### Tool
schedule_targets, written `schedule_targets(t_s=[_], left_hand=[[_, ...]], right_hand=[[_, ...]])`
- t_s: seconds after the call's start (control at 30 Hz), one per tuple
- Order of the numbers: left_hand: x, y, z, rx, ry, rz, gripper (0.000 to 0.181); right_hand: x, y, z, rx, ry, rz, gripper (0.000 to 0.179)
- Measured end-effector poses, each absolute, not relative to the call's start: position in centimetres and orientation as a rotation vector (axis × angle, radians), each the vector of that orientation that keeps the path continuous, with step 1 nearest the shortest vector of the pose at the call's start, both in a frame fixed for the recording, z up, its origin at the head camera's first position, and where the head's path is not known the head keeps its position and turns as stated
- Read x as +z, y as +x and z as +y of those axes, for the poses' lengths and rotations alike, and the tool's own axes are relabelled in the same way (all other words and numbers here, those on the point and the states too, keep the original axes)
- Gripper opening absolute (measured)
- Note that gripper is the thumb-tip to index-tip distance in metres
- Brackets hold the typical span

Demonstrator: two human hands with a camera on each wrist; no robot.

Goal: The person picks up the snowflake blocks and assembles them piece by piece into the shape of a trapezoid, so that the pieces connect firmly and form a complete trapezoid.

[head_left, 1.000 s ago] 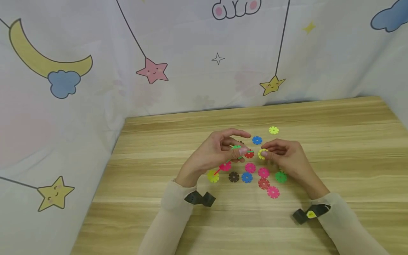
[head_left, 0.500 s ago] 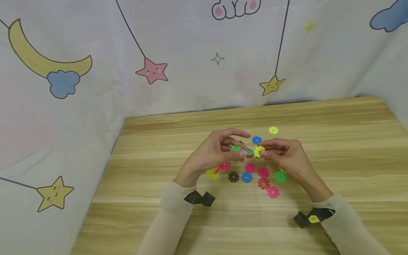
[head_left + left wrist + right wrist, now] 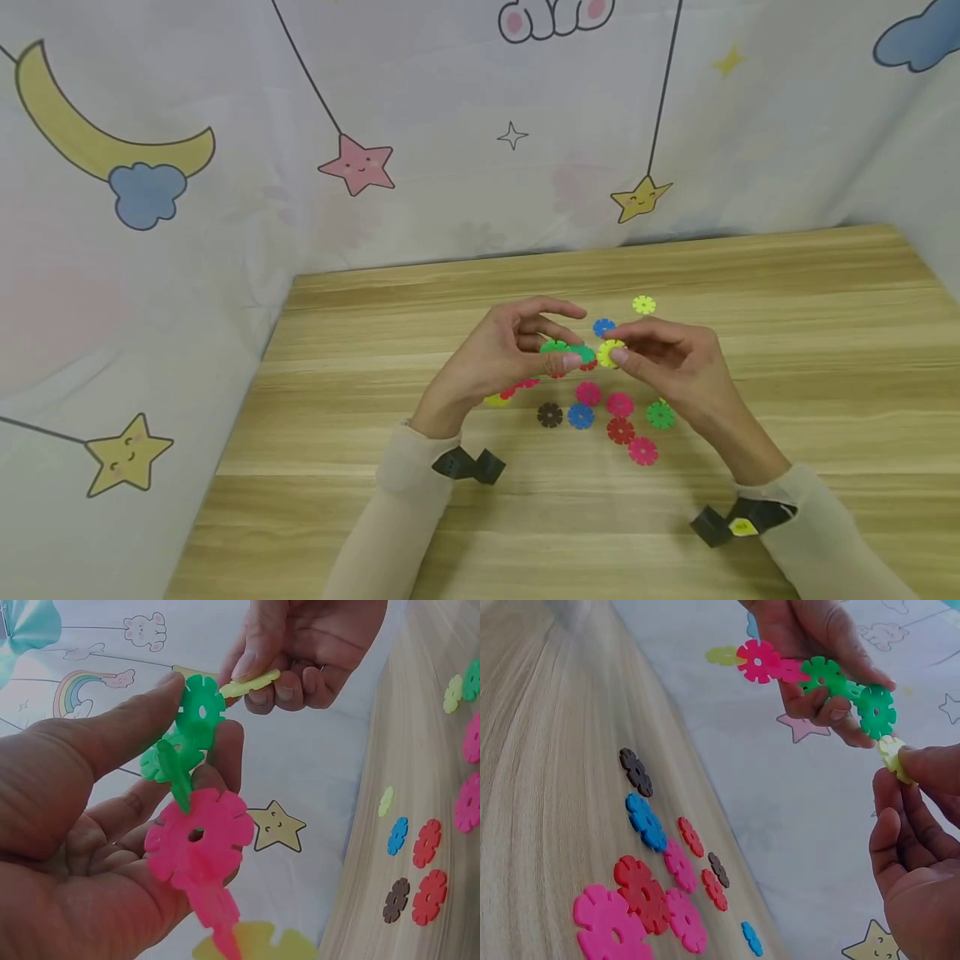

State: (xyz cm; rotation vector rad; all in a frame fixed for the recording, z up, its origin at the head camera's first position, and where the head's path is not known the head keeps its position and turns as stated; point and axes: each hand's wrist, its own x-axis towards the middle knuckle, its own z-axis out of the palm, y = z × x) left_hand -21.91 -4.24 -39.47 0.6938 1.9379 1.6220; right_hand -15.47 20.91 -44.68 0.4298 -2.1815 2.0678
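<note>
Yellow notched disc [image 3: 889,756], pinched in the right hand [image 3: 681,362]'s grip, is now nearer the linked-disc chain [image 3: 217,840] the left hand [image 3: 513,350] pinches; edges nearly meet, not visibly interlocked.

Beige sleeves [image 3: 397,533] meet black, seemingly strapped-on boxes [image 3: 491,467].

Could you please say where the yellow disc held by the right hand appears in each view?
Head: yellow disc, right of centre, slightly below middle.
Left wrist: yellow disc, upper middle.
Right wrist: yellow disc, right side, just above middle.
Shared landmark: the green disc beside it.
</note>
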Motion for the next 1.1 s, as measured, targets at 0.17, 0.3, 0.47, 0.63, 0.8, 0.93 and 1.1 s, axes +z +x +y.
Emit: schedule_targets(t_s=[0.17,0.3,0.47,0.63,0.8,0.93,1.1], left_hand=[[-39.5,-21.9,-4.2,1.625,0.681,1.936,0.046],[-39.5,-21.8,-4.0,1.624,0.684,1.935,0.047],[-39.6,-21.8,-3.9,1.637,0.680,1.921,0.046],[-39.8,-21.7,-3.7,1.661,0.695,1.934,0.046],[-40.0,-21.7,-3.4,1.672,0.725,1.955,0.046],[-40.1,-21.5,-3.3,1.682,0.738,1.957,0.046],[-40.0,-21.3,-3.0,1.700,0.738,1.972,0.048]], right_hand=[[-44.6,-15.4,20.9,2.070,0.490,-2.156,0.021],[-44.5,-15.3,20.8,2.058,0.529,-2.144,0.021],[-44.4,-15.2,20.7,2.046,0.563,-2.148,0.022],[-44.4,-15.2,20.5,2.073,0.570,-2.106,0.020],[-44.4,-15.2,20.4,2.085,0.563,-2.078,0.019],[-44.6,-15.2,20.3,2.102,0.578,-2.028,0.018],[-44.7,-15.4,20.1,2.111,0.592,-1.949,0.016]])
